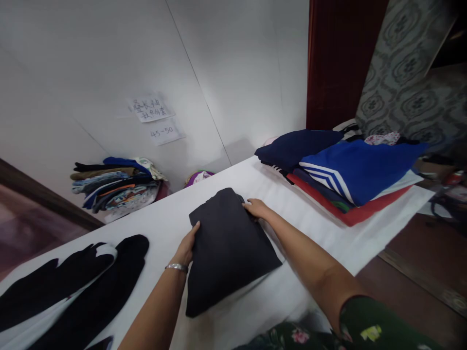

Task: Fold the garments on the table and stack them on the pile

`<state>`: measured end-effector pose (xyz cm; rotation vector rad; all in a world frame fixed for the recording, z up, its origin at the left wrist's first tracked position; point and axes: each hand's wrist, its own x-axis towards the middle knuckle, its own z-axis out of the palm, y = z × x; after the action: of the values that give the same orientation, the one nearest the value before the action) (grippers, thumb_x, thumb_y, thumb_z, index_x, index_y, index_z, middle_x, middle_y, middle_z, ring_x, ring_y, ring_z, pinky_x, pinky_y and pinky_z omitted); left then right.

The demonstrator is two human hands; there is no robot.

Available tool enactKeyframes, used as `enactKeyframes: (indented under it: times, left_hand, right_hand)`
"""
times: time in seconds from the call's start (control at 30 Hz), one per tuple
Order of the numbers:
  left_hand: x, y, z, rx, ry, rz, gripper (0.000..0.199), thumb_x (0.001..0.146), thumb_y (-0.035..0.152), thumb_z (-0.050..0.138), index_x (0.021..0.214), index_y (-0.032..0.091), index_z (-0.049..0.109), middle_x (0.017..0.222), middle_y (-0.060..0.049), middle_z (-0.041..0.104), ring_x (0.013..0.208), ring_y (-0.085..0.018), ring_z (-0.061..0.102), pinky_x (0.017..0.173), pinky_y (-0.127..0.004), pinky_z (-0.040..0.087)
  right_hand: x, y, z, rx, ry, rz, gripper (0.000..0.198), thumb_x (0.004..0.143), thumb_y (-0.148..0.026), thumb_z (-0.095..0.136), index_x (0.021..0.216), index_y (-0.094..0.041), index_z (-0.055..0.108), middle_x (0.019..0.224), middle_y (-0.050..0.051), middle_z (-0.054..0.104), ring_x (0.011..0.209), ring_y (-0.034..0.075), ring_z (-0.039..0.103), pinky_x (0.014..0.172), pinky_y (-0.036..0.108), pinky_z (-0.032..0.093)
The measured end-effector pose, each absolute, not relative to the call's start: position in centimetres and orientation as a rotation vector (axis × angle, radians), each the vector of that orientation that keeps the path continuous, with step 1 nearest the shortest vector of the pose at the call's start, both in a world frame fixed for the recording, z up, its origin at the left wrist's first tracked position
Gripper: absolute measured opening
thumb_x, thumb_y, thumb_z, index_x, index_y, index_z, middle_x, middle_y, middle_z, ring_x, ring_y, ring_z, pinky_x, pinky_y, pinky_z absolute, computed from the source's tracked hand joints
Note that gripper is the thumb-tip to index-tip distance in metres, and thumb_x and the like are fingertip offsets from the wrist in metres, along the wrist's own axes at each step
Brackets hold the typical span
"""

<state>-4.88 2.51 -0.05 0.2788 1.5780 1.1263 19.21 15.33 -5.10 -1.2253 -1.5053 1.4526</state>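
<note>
A black garment (229, 253), folded into a flat bundle, is between my hands over the white table (160, 223). My left hand (187, 245) grips its left edge, thumb on top and the other fingers hidden underneath. At the upper right edge, my right hand (256, 209) holds the same bundle, with its fingers partly tucked behind the cloth. The near edge of the bundle looks slightly raised off the table.
Left on the table lies a black and white garment (91, 287), spread loosely. A pile of folded clothes (350, 170) occupies the right end. Beyond the far edge, near the wall, sits another clothes stack (116, 184). Handwritten paper notes (153, 109) are stuck on the wall.
</note>
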Motion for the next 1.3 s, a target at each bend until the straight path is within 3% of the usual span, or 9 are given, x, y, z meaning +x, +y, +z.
enactKeyframes:
  times: [0.17, 0.37, 0.47, 0.57, 0.73, 0.87, 1.0, 1.1, 1.3]
  left_hand:
    - [-4.7, 3.2, -0.1, 0.364, 1.687, 1.195, 0.035, 0.086, 0.04, 0.062, 0.098, 0.008, 0.069, 0.069, -0.01, 0.073, 0.058, -0.022, 0.069, 0.059, -0.031, 0.059]
    - [-5.3, 4.1, -0.4, 0.343, 1.654, 1.167, 0.034, 0.084, 0.042, 0.064, 0.095, 0.01, 0.07, 0.071, -0.011, 0.073, 0.064, -0.024, 0.071, 0.057, -0.031, 0.058]
    - [-5.7, 4.2, -0.7, 0.338, 1.681, 1.173, 0.032, 0.083, 0.04, 0.065, 0.092, 0.01, 0.071, 0.068, -0.011, 0.072, 0.062, -0.026, 0.07, 0.056, -0.033, 0.058]
    - [-6.2, 4.2, -1.1, 0.375, 1.706, 1.233, 0.031, 0.081, 0.039, 0.068, 0.091, 0.01, 0.07, 0.066, -0.011, 0.072, 0.06, -0.024, 0.07, 0.055, -0.031, 0.057]
    - [-6.3, 4.4, -1.0, 0.399, 1.685, 1.311, 0.027, 0.079, 0.035, 0.072, 0.087, 0.009, 0.07, 0.067, -0.01, 0.072, 0.057, -0.02, 0.068, 0.055, -0.027, 0.056]
    - [-5.9, 4.5, -0.3, 0.382, 1.589, 1.304, 0.019, 0.08, 0.025, 0.069, 0.082, 0.007, 0.069, 0.067, -0.012, 0.072, 0.058, -0.021, 0.069, 0.061, -0.03, 0.059]
    - [-5.4, 4.5, 0.1, 0.41, 1.561, 1.4, 0.016, 0.077, 0.018, 0.071, 0.089, 0.008, 0.068, 0.065, -0.009, 0.071, 0.056, -0.019, 0.067, 0.061, -0.029, 0.058]
    - [-5.4, 4.4, 0.5, 0.461, 1.523, 1.501, 0.021, 0.076, 0.016, 0.072, 0.096, 0.012, 0.067, 0.069, -0.005, 0.072, 0.057, -0.016, 0.067, 0.062, -0.026, 0.057]
    - [-6.9, 3.7, 1.9, 0.484, 1.344, 1.416, 0.018, 0.082, 0.025, 0.066, 0.092, 0.009, 0.069, 0.08, -0.01, 0.074, 0.068, -0.019, 0.07, 0.068, -0.027, 0.058]
  right_hand:
    - [18.1, 17.4, -3.6, -1.329, -1.504, 1.391, 0.034, 0.076, -0.037, 0.069, 0.103, -0.019, 0.073, 0.113, 0.009, 0.07, 0.113, 0.028, 0.059, 0.09, 0.03, 0.047]
    - [14.8, 17.4, -3.4, -1.264, -1.487, 1.529, 0.03, 0.08, -0.025, 0.062, 0.106, -0.014, 0.072, 0.088, 0.006, 0.075, 0.078, 0.019, 0.068, 0.069, 0.025, 0.05]
    - [14.8, 17.5, -4.0, -1.272, -1.498, 1.558, 0.028, 0.078, -0.024, 0.064, 0.099, -0.008, 0.073, 0.081, 0.008, 0.073, 0.072, 0.019, 0.067, 0.066, 0.025, 0.049]
    - [15.7, 17.6, -4.1, -1.277, -1.509, 1.523, 0.029, 0.081, -0.029, 0.063, 0.102, -0.012, 0.073, 0.087, 0.006, 0.073, 0.079, 0.019, 0.066, 0.071, 0.026, 0.049]
    - [17.6, 15.7, -3.4, -1.232, -1.539, 1.458, 0.046, 0.09, -0.054, 0.046, 0.108, -0.02, 0.071, 0.106, 0.006, 0.071, 0.093, 0.02, 0.065, 0.083, 0.032, 0.05]
    - [18.3, 13.4, -3.2, -1.069, -1.591, 1.46, 0.051, 0.084, -0.062, 0.051, 0.104, -0.02, 0.072, 0.109, 0.007, 0.071, 0.1, 0.022, 0.064, 0.089, 0.034, 0.049]
    - [17.8, 12.7, -3.2, -1.093, -1.583, 1.526, 0.041, 0.074, -0.047, 0.068, 0.103, -0.018, 0.07, 0.093, 0.006, 0.073, 0.084, 0.023, 0.068, 0.076, 0.033, 0.054]
    - [17.4, 12.7, -3.0, -1.046, -1.496, 1.532, 0.034, 0.072, -0.035, 0.067, 0.101, -0.018, 0.067, 0.086, 0.003, 0.072, 0.075, 0.02, 0.067, 0.069, 0.031, 0.054]
    - [17.6, 11.9, -1.9, -0.868, -1.375, 1.594, 0.037, 0.07, -0.038, 0.069, 0.103, -0.02, 0.064, 0.088, 0.002, 0.072, 0.073, 0.019, 0.066, 0.066, 0.029, 0.055]
